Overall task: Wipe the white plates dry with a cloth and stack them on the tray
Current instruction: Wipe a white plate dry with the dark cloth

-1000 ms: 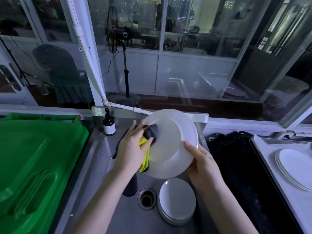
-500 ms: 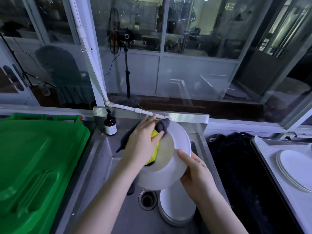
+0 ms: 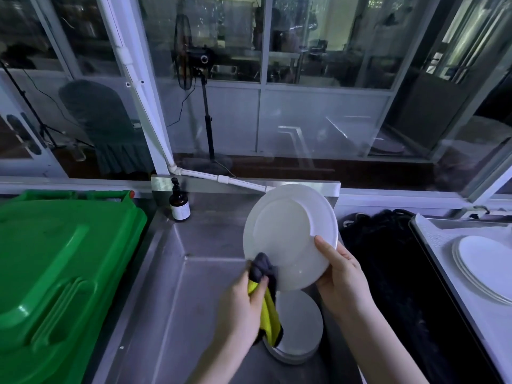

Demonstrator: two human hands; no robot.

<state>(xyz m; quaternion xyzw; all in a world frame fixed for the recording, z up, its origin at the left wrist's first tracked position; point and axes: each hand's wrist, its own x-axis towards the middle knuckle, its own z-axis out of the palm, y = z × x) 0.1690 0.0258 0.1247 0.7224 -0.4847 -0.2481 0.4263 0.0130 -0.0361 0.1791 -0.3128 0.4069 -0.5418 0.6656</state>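
cloth (image 3: 261,268), gripped in the left hand (image 3: 241,309), has been moved down to the lower left rim of the white plate (image 3: 288,234).
the plate is held tilted over the sink (image 3: 199,245), its right rim pinched by the right hand (image 3: 342,273); other plates (image 3: 484,264) are stacked on the tray (image 3: 443,239).

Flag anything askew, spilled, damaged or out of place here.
Nothing stands out. The held plate looks whole, the sink stack and the tray stack sit even, and no spill shows.

The plate (image 3: 288,234) is plain white. The cloth (image 3: 266,303) at its 7 o'clock is dark grey and yellow. At 9 o'clock the bin lid (image 3: 61,267) is green; the bottle (image 3: 179,207) is amber.
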